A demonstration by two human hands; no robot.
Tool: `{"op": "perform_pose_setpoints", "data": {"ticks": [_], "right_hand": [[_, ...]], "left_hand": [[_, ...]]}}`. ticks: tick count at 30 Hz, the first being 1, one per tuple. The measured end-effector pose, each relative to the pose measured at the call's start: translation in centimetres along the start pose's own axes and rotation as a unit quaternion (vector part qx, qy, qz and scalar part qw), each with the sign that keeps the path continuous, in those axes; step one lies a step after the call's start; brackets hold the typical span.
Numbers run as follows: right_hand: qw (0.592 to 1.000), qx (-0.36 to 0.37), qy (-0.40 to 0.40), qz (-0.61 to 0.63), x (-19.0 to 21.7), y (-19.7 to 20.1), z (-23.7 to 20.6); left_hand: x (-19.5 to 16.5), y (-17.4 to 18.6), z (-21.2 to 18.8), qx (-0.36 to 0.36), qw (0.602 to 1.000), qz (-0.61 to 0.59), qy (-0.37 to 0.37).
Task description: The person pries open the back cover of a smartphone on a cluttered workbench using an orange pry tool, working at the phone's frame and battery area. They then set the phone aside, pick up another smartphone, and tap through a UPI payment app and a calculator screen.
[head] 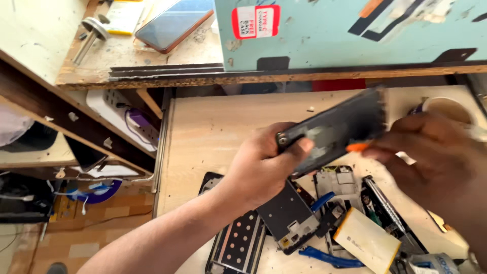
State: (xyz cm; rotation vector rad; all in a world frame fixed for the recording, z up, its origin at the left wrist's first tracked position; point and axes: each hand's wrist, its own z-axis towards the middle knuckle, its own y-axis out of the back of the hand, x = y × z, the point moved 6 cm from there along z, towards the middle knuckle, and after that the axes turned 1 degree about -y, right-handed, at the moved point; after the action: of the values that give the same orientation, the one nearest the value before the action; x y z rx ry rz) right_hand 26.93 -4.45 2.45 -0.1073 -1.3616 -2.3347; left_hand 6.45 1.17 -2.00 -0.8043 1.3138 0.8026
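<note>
Wooden bench (213, 127) below me, cluttered with phone parts, and above it my left hand (258, 170) clamps a dark phone panel (337, 129) by its lower corner, thumb over the face and fingers curled behind, holding it tilted in the air over the bench. My right hand (436, 157) is closed around a thin tool with an orange tip (357, 147), which sits against the panel's lower edge; motion blur hides exactly where it bites. I judge this calls for a firm left pinch near the working edge and a shallow tool angle, so the panel doesn't flex or slip. It looks flat, black and scuffed, with pale smears across its middle and a small round hole at the held corner. Under it lie a bare frame (289, 215), a white battery (365, 238) and blue tweezers (329, 259).
</note>
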Motion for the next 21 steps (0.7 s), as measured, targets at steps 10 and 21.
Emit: {"op": "perform_pose_setpoints", "data": {"ticks": [10,21], "right_hand": [[0.994,0.014,0.11,-0.011,-0.8,-0.6,-0.4],[0.987,0.019,0.152,0.039,1.5,-1.2,-1.2]], "left_hand": [[-0.4,0.2,-0.6,-0.014,0.993,0.114,-0.021],[-0.4,-0.4,-0.5,-0.011,0.993,0.111,-0.028]]}}
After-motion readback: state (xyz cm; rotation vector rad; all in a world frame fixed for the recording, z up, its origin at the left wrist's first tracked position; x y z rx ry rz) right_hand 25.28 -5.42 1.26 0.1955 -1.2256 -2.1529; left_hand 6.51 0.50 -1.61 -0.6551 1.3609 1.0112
